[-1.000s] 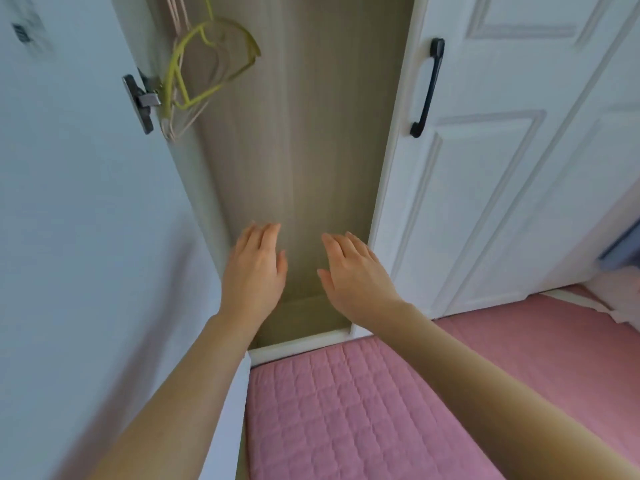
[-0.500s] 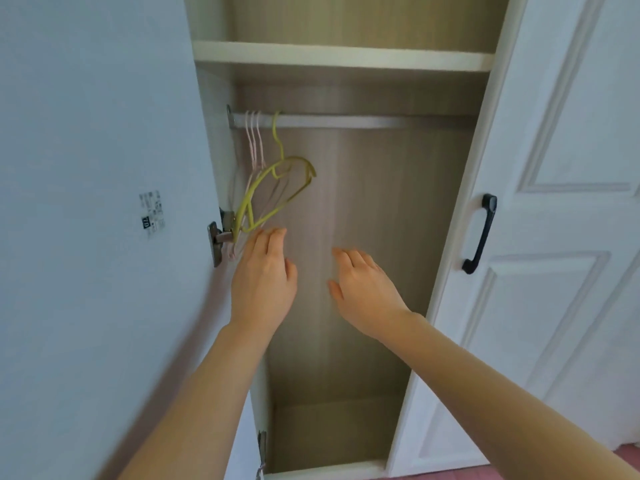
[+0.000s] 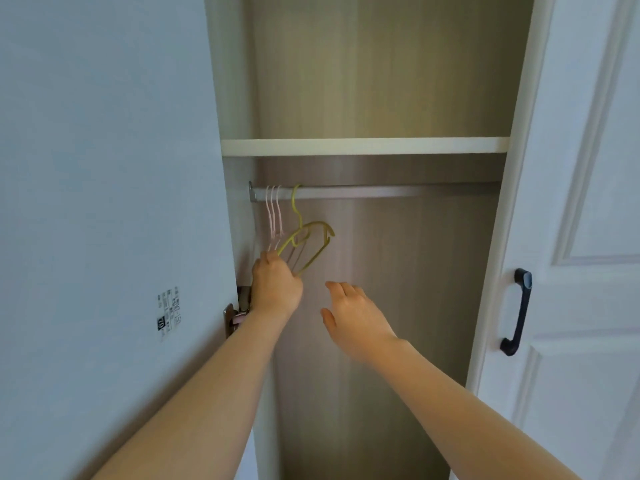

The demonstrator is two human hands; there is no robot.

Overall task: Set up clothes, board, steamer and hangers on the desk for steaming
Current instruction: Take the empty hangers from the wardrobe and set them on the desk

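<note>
Inside the open wardrobe a yellow-green hanger (image 3: 311,242) hangs by its hook on the metal rail (image 3: 374,192). Three thin pink hangers (image 3: 273,213) hang just left of it. My left hand (image 3: 275,289) is raised to the hangers' lower ends, its fingers curled round the bottom of the yellow-green one and perhaps the pink ones. My right hand (image 3: 356,318) hovers a little to the right and lower, fingers relaxed, holding nothing. No clothes, board or steamer are in view.
The wardrobe's left door (image 3: 104,202) stands open beside my left arm, with a hinge (image 3: 235,315) by my wrist. The right door (image 3: 581,237) is closed and has a black handle (image 3: 517,311). A white shelf (image 3: 363,146) runs above the rail.
My view has tilted up from the pink bedding to the rail and shelf. My left hand rose and closed on the hangers' lower ends; my right hand rose alongside it.
</note>
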